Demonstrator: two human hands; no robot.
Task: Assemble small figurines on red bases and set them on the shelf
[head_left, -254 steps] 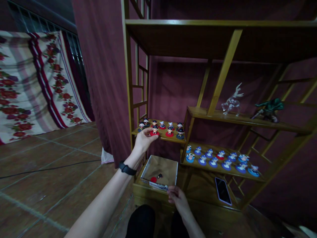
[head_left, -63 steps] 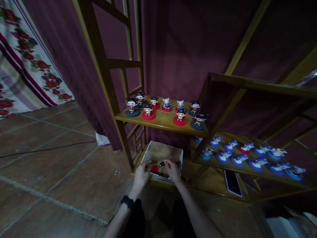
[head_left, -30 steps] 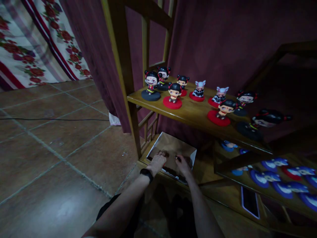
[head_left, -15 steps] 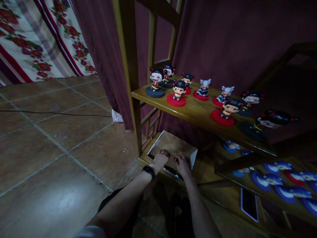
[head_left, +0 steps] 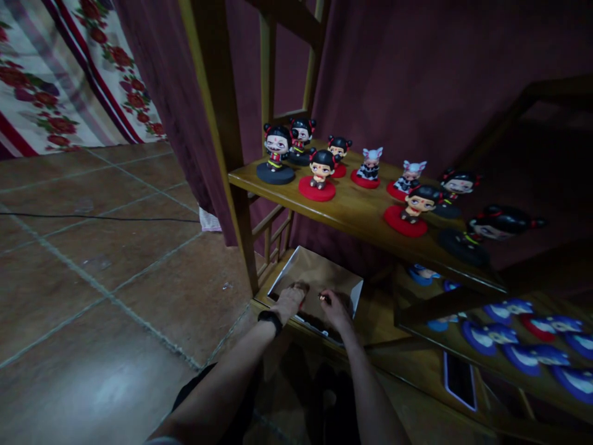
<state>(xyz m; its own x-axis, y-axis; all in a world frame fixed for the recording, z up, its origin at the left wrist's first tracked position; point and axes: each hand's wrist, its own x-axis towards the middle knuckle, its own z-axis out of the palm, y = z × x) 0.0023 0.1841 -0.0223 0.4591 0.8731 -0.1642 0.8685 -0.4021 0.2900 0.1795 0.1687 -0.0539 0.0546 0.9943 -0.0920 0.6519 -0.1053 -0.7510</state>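
Note:
An open cardboard box (head_left: pixel 324 271) with white edges sits on the lowest shelf, and both my hands are inside it. Palm down, my left hand (head_left: pixel 290 299) lies low over the left part of the box floor with its fingers stretched forward; a dark band circles that wrist. A faint reddish patch shows beside its thumb, too dim to name. My right hand (head_left: pixel 334 309) is closed in a pinch near the box's right side. Between its fingertips is a small dark object (head_left: pixel 325 298) with a light glint, whose kind I cannot make out.
Above the box, a wooden shelf (head_left: pixel 343 213) holds several big-headed figurines (head_left: pixel 322 167) on red or dark round bases. Lower right, another shelf carries several blue-based figurines (head_left: pixel 491 334). A phone (head_left: pixel 459 380) lies below them. A wooden post (head_left: pixel 215 123) rises left; a cable (head_left: pixel 102 217) crosses the tiled floor.
The view has shifted, so the shelves appear slightly farther left. My right hand's fingers have turned a little around the small dark object. My left hand stays low in the box.

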